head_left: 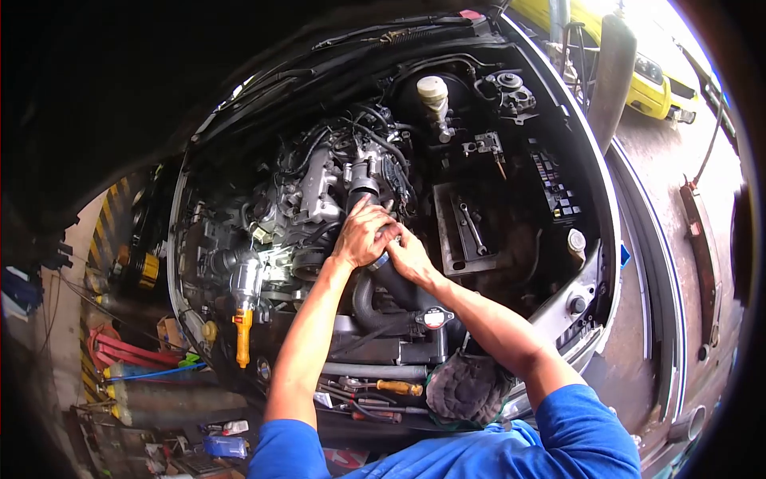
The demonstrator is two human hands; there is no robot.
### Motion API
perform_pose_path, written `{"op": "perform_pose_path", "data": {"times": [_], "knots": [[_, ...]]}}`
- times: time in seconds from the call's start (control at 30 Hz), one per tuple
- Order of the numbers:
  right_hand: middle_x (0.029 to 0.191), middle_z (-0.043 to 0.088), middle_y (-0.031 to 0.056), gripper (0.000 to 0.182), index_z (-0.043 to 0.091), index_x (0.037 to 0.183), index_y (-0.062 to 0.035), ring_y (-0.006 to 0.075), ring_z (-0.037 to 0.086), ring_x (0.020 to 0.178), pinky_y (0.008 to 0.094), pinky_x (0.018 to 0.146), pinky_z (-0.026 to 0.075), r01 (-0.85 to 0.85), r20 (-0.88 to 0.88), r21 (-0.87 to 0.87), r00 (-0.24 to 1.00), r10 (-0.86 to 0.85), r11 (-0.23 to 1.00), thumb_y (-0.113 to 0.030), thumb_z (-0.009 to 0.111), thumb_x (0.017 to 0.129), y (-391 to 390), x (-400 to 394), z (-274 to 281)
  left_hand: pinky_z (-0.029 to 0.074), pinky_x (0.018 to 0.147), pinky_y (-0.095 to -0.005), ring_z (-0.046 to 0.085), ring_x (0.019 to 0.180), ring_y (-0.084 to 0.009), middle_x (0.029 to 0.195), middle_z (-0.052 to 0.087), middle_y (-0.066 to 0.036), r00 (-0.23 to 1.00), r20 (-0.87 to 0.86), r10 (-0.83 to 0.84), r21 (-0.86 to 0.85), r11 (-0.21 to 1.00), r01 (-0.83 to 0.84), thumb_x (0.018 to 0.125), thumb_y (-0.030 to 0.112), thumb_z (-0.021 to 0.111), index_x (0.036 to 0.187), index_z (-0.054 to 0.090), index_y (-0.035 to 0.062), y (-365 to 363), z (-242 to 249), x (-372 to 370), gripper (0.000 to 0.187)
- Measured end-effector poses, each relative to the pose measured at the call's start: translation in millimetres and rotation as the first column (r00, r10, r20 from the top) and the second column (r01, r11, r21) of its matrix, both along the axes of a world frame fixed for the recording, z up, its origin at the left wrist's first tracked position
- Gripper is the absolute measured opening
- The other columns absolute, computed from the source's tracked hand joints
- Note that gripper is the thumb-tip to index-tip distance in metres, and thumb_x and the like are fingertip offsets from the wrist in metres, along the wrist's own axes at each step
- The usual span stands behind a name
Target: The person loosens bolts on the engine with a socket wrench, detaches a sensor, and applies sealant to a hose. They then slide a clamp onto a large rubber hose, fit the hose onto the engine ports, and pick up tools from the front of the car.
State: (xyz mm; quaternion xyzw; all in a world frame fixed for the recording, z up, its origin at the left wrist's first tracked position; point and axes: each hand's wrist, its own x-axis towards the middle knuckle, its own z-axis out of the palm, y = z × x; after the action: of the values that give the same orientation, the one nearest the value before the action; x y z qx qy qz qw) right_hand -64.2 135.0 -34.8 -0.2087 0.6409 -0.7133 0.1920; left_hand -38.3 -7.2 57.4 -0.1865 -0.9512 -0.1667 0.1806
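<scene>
In the head view, both of my hands are over the middle of an open engine bay, on a thick black air intake hose (397, 283). My left hand (364, 234) curls over the hose's upper part, just below the metal throttle body (363, 173). Close against it, my right hand (409, 255) grips the hose from the right side, with fingertips meeting those of the left. Part of a metal hose clamp (380, 262) shows beneath the hands. My fingers hide the hose's section between them. Left of the hands lies the silver intake manifold (321, 185).
A yellow-handled power tool (243, 319) stands at the engine's left. Wrenches (472, 227) lie in the battery tray (444, 231). Near the front edge are an orange-handled tool (399, 387), a grey cap (467, 389) and a radiator cap (435, 318). A yellow car (648, 88) stands beyond.
</scene>
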Motion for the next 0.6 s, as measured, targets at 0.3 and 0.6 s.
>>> {"op": "perform_pose_path", "data": {"times": [0.3, 0.6], "knots": [[0.099, 0.073, 0.0286, 0.061, 0.065, 0.126, 0.0033, 0.0321, 0.074, 0.095, 0.0399, 0.085, 0.054, 0.128, 0.006, 0.089, 0.992, -0.129, 0.988, -0.047, 0.064, 0.092, 4.7, -1.2, 27.1, 0.047, 0.101, -0.0483, 0.070, 0.084, -0.0346, 0.080, 0.071, -0.017, 0.964, -0.263, 0.031, 0.184, 0.983, 0.019, 0.097, 0.023, 0.057, 0.077, 0.069, -0.0004, 3.4, -12.4, -19.7, 0.033], [0.105, 0.070, 0.0317, 0.059, 0.064, 0.124, 0.0034, 0.0395, 0.072, 0.103, 0.0419, 0.088, 0.053, 0.135, -0.062, 0.013, 0.989, -0.134, 0.991, -0.047, 0.064, 0.094, -0.3, -4.4, 10.3, 0.046, 0.103, -0.0474, 0.070, 0.086, -0.0331, 0.083, 0.072, -0.017, 0.976, -0.217, 0.030, 0.144, 0.990, 0.002, 0.095, 0.023, 0.058, 0.077, 0.070, -0.0021, -0.6, -11.3, -18.7, 0.033]]}}
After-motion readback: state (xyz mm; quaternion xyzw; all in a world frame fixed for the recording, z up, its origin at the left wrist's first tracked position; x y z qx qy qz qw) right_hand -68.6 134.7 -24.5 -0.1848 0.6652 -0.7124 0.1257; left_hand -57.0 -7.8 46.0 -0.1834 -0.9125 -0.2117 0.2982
